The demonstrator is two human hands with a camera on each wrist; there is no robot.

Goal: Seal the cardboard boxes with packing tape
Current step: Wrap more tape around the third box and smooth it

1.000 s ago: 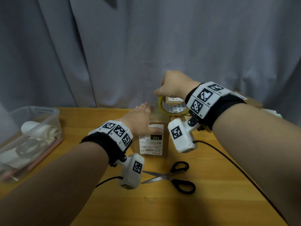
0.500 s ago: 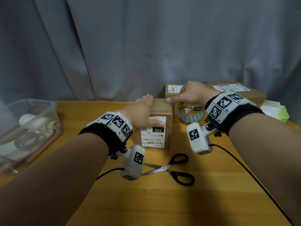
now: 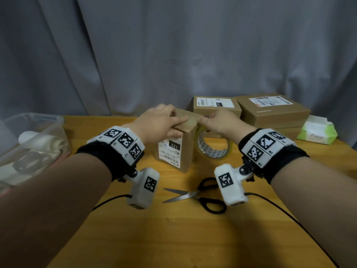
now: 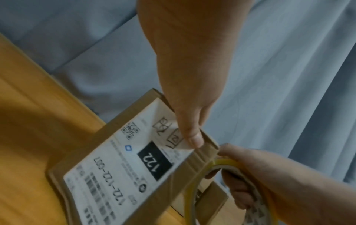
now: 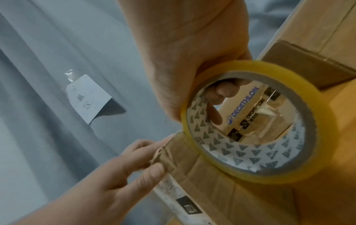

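Grey curtain folds (image 3: 173, 45) hang behind a yellow wooden worktop (image 3: 173, 233), on which a small upright cardboard box (image 3: 185, 151) stands near the middle, tilted a little, its white label reading "122" turned toward the person. On top of this box the left hand (image 3: 158, 122) lies with fingers laid over the flap and the thumb pressed against the upper edge of the label side, as the left wrist view shows (image 4: 192, 137); the fingers curl over the box's top edge, gripping it. From the other side the right hand (image 3: 222, 122) reaches the same top edge and holds the roll of packing tape (image 3: 212, 149), which stands on edge just beside the box and touches its right side; in the right wrist view the fingers pass through the roll's core (image 5: 256, 120) and curl around its rim. Behind the roll sit two closed cardboard boxes, a smaller one (image 3: 216, 107) with a shipping label and a wider flat one (image 3: 274, 111) to its right. A pack of tissues (image 3: 316, 132) in green and white wrap lies at the far right. Black-handled scissors (image 3: 201, 196) lie open on the worktop in front of the small box, apart from it. A clear plastic bin (image 3: 32, 144) holding pale items stands at the left edge.
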